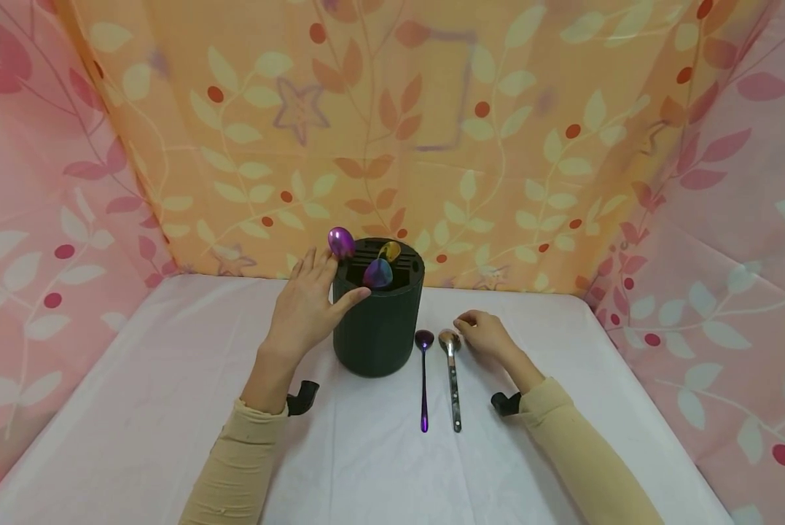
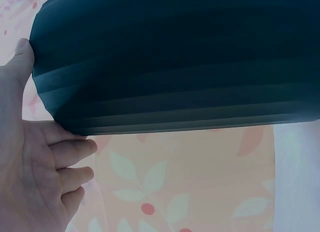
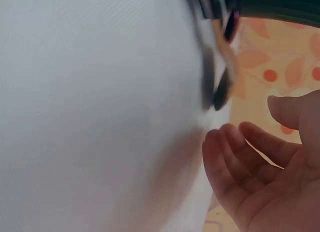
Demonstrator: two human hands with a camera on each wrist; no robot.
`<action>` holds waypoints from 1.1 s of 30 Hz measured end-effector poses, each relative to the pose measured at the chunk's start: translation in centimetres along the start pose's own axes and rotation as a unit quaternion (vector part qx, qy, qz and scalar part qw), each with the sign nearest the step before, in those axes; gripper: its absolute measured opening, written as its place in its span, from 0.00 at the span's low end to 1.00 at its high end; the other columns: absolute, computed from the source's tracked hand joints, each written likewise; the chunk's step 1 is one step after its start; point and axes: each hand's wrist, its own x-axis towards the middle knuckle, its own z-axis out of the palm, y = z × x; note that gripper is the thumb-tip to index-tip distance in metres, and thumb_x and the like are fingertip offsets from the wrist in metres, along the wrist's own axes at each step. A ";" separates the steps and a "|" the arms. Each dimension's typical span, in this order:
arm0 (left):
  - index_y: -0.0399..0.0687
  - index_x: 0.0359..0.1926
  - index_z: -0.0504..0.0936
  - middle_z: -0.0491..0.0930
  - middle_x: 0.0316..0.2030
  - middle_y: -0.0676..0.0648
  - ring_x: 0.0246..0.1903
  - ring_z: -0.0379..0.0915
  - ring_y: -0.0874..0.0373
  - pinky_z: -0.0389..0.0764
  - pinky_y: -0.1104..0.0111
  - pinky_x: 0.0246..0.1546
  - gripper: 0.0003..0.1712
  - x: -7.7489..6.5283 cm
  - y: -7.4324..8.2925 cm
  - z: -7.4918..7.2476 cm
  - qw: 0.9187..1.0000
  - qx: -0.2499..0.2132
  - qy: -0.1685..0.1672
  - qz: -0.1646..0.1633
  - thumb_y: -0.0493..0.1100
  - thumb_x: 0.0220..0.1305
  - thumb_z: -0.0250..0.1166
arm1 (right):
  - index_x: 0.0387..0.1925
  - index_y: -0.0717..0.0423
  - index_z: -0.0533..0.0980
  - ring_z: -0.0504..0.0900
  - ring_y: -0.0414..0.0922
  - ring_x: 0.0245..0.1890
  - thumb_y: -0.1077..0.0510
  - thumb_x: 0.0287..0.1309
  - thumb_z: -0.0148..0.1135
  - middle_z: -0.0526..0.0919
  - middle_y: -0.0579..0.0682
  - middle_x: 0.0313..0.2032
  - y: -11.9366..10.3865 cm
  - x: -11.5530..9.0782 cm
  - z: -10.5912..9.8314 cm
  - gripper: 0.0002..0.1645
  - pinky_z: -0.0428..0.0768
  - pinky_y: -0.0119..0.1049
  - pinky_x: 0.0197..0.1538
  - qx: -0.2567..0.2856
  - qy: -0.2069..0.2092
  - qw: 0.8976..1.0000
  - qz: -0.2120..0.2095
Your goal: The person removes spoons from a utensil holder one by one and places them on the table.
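Observation:
A dark green, ribbed utensil holder [image 1: 375, 332] stands upright on the table. My left hand [image 1: 308, 305] rests against its upper left side, fingers fairly straight and thumb at the rim; the left wrist view shows the thumb [image 2: 23, 62] at the holder's top edge. Out of the holder rise a purple spoon [image 1: 342, 243], a blue-purple spoon [image 1: 377, 273] and a gold spoon [image 1: 390, 251]. To its right lie a thin purple spoon [image 1: 423, 379] and a silver spoon with a dark patterned handle [image 1: 454, 386]. Beside the silver spoon's bowl, my right hand [image 1: 490, 337] holds nothing, its fingers loosely bent.
White cloth covers the table [image 1: 379, 474]. An orange leaf-patterned curtain [image 1: 248, 146] hangs behind the holder, and pink patterned curtains [image 1: 713, 313] stand at both sides. Black wrist-camera mounts [image 1: 303, 398] stick out near both sleeves.

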 end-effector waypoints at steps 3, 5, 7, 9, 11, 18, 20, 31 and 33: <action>0.38 0.81 0.56 0.49 0.81 0.38 0.81 0.39 0.39 0.45 0.47 0.80 0.60 0.0 0.0 0.0 1.000 0.000 -0.001 -0.001 0.79 0.68 0.52 | 0.61 0.63 0.79 0.81 0.62 0.59 0.49 0.78 0.56 0.83 0.63 0.58 -0.7 -0.6 -0.7 0.25 0.80 0.57 0.61 0.027 0.027 0.999 -0.011; 0.38 0.81 0.55 0.49 0.81 0.39 0.81 0.38 0.40 0.45 0.47 0.80 0.60 0.0 0.0 0.0 1.000 0.000 -0.003 -0.003 0.79 0.68 0.51 | 0.64 0.62 0.77 0.81 0.62 0.59 0.48 0.78 0.56 0.82 0.62 0.61 -1.5 -1.1 -1.2 0.26 0.81 0.57 0.60 0.057 0.046 0.997 -0.019; 0.38 0.81 0.55 0.49 0.81 0.39 0.82 0.38 0.41 0.44 0.47 0.81 0.60 0.0 0.0 0.0 1.000 -0.001 -0.005 -0.004 0.79 0.68 0.51 | 0.64 0.60 0.77 0.82 0.60 0.59 0.47 0.78 0.57 0.82 0.60 0.62 -2.5 -1.6 -1.7 0.25 0.82 0.56 0.60 0.091 0.070 0.993 -0.029; 0.38 0.81 0.55 0.49 0.81 0.39 0.82 0.38 0.41 0.44 0.48 0.81 0.60 0.0 0.0 0.0 1.000 -0.002 -0.005 -0.004 0.79 0.68 0.51 | 0.64 0.60 0.77 0.82 0.59 0.60 0.48 0.77 0.58 0.81 0.60 0.62 -3.6 -2.1 -2.2 0.25 0.81 0.55 0.61 0.121 0.094 0.987 -0.049; 0.38 0.81 0.55 0.49 0.81 0.39 0.82 0.38 0.40 0.44 0.48 0.81 0.60 0.0 0.0 0.0 1.000 -0.002 -0.004 -0.004 0.79 0.68 0.51 | 0.63 0.59 0.77 0.82 0.57 0.59 0.49 0.77 0.59 0.81 0.59 0.61 -4.9 -2.6 -2.7 0.23 0.81 0.54 0.62 0.151 0.120 0.978 -0.074; 0.37 0.81 0.56 0.50 0.81 0.37 0.81 0.40 0.38 0.45 0.46 0.80 0.60 0.0 -0.1 0.1 1.000 0.002 0.001 0.002 0.79 0.68 0.50 | 0.59 0.62 0.80 0.85 0.57 0.53 0.62 0.70 0.66 0.85 0.60 0.54 -10.1 -4.3 -3.9 0.18 0.83 0.50 0.60 0.214 0.216 0.928 -0.216; 0.37 0.80 0.56 0.51 0.81 0.37 0.81 0.40 0.38 0.46 0.46 0.80 0.60 0.0 -0.1 0.2 1.000 0.002 0.003 0.003 0.79 0.68 0.51 | 0.58 0.65 0.80 0.85 0.59 0.53 0.67 0.67 0.67 0.84 0.60 0.54 -11.5 -4.6 -3.9 0.19 0.84 0.52 0.58 0.223 0.232 0.910 -0.260; 0.37 0.80 0.57 0.53 0.80 0.36 0.81 0.42 0.38 0.46 0.47 0.80 0.60 0.1 -0.2 0.2 1.000 0.003 0.013 0.010 0.79 0.68 0.52 | 0.59 0.65 0.79 0.85 0.54 0.51 0.68 0.64 0.70 0.84 0.62 0.52 -16.4 -4.9 -2.7 0.22 0.84 0.48 0.58 0.186 0.230 0.885 -0.359; 0.37 0.80 0.57 0.53 0.80 0.36 0.81 0.41 0.38 0.46 0.47 0.80 0.60 0.0 -0.2 0.2 1.000 0.003 0.014 0.011 0.79 0.68 0.53 | 0.59 0.64 0.79 0.85 0.54 0.50 0.66 0.66 0.69 0.84 0.61 0.53 -16.9 -4.7 -2.4 0.21 0.84 0.47 0.58 0.181 0.224 0.885 -0.366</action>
